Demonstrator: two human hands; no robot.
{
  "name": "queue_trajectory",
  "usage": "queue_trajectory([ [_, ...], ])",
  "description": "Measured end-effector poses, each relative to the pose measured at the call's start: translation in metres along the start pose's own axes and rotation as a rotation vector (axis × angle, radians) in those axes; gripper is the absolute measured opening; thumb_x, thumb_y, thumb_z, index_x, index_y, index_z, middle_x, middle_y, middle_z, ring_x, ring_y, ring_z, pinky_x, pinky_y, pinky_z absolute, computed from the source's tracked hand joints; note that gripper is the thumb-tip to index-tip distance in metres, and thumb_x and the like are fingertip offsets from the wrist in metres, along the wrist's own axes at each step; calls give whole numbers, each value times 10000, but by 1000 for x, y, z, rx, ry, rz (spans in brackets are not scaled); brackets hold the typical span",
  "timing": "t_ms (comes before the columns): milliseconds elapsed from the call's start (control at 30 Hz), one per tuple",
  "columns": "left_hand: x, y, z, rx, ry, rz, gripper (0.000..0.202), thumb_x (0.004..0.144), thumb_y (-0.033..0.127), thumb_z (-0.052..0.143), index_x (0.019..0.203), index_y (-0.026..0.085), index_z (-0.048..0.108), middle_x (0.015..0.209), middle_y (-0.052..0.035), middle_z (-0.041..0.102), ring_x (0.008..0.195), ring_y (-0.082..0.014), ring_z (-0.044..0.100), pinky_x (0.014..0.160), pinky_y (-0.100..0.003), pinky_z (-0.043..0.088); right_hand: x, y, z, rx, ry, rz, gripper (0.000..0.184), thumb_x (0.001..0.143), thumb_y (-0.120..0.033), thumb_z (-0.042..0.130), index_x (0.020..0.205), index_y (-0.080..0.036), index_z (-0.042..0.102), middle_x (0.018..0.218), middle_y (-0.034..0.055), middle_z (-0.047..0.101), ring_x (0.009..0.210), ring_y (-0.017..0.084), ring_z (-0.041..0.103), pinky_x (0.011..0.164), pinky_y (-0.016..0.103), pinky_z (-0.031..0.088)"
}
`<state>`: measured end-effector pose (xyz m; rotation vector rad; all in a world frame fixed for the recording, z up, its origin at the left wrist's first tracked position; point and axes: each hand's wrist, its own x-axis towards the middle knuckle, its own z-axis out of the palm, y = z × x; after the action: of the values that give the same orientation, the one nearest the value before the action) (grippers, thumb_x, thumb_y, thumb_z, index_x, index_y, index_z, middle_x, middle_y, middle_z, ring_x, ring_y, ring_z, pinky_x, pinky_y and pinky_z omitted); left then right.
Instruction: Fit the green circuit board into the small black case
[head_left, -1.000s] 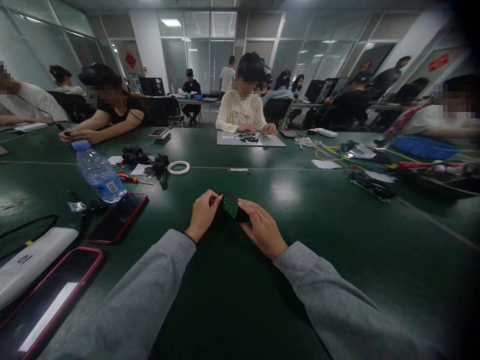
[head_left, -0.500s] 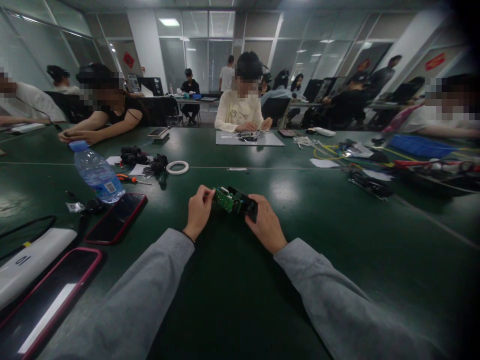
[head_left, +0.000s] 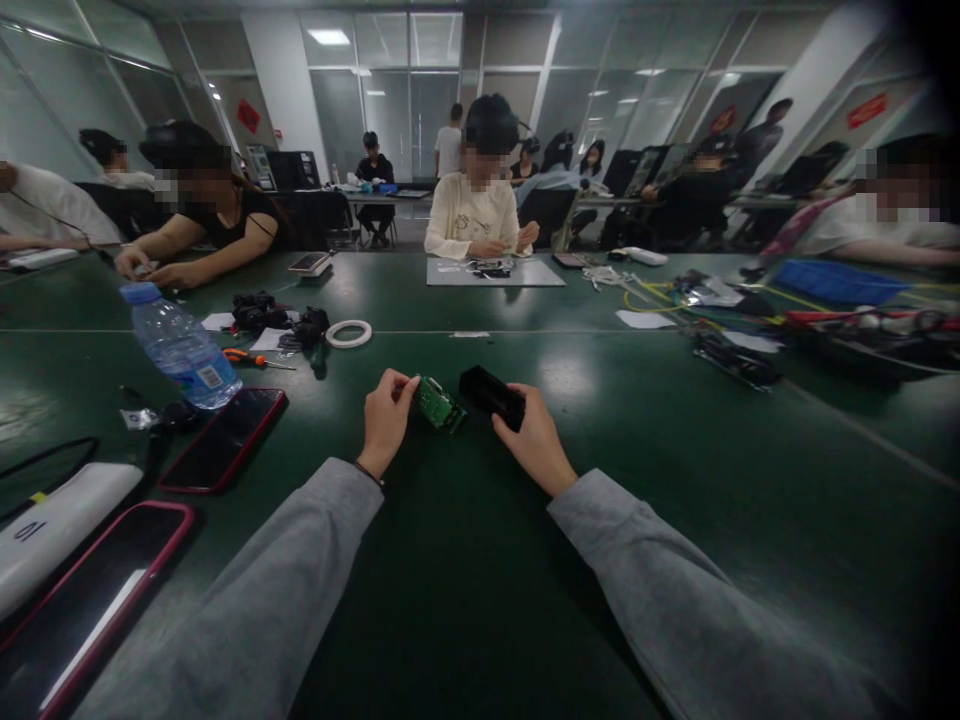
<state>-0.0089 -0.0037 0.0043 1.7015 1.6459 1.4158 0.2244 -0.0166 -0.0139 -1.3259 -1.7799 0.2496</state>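
Above the green table [head_left: 450, 560], my left hand [head_left: 386, 420] pinches a green circuit board [head_left: 437, 403] by its left end, with the board slanting down to the right. Small parts stand along the board's upper edge. My right hand [head_left: 536, 440] grips a black plastic case [head_left: 487, 392], fingers along its right side and thumb at the near edge. The case looks hollow, its dark inside turned towards me. A narrow gap separates board and case.
To the left are a water bottle [head_left: 180, 345], two phones with red edges [head_left: 225, 440], a white device [head_left: 64, 530] and an orange-handled screwdriver [head_left: 255, 359]. A tape roll [head_left: 349, 334] lies beyond. Cables and a blue tray [head_left: 840, 283] sit far right. A person works across the table.
The circuit board and the black case, which were touching or overlapping, are now apart. My left hand has shifted slightly left with the board, and the case has turned in my right hand.
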Motion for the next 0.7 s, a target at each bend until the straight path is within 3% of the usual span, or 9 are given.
queue_trajectory([
  [700, -2, -3, 2, -3, 23, 4, 266, 847, 465, 526, 841, 207, 587, 825, -35, 669, 727, -154, 625, 662, -272, 470, 0, 2, 2, 20, -2, -11, 466, 782, -273, 584, 1205, -161, 423, 1127, 125, 538, 1040, 264, 553, 910, 472, 474],
])
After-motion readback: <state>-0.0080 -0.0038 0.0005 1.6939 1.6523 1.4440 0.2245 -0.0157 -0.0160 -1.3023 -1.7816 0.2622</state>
